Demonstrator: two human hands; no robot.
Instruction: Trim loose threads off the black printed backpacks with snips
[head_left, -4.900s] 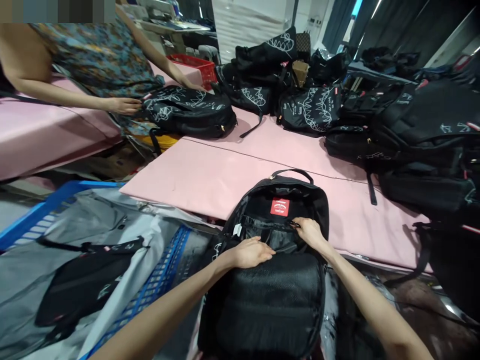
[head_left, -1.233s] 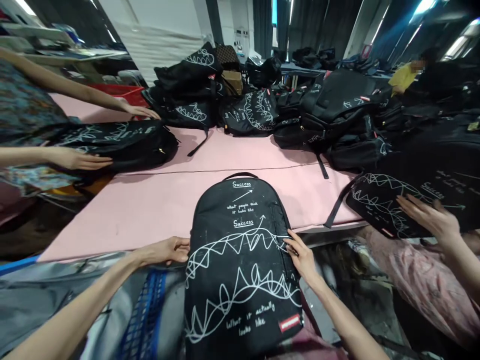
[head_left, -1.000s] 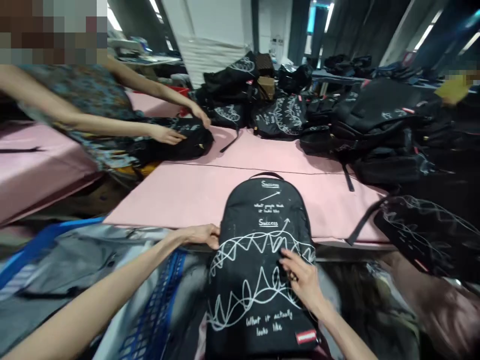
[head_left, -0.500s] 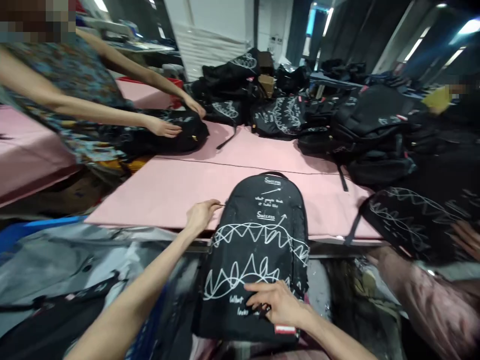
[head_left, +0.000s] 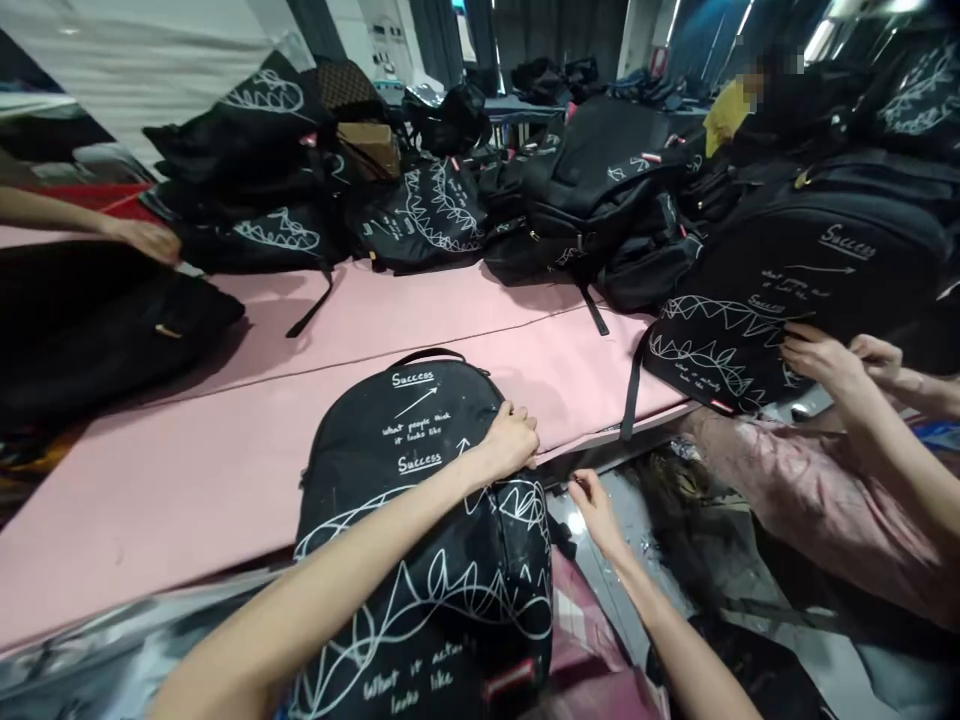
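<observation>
A black backpack [head_left: 405, 500] with white scribble print and the word "Success" lies face up, half on the pink table [head_left: 187, 450] and half over its near edge. My left hand [head_left: 511, 440] reaches across it, fingers curled over its right upper side. Just off the pack's right edge hovers my right hand [head_left: 592, 500], fingers pinched on something too small to make out.
At the right, another person's two hands [head_left: 832, 360] rest on a matching backpack [head_left: 765, 310]. A pile of black backpacks [head_left: 585, 200] fills the table's far side. A further person's hand [head_left: 150, 240] touches a dark bag [head_left: 97, 320] at left.
My left hand has crossed from the backpack's left side to its right upper side. My right hand has come off the pack's lower front to its right edge. The view has swung right.
</observation>
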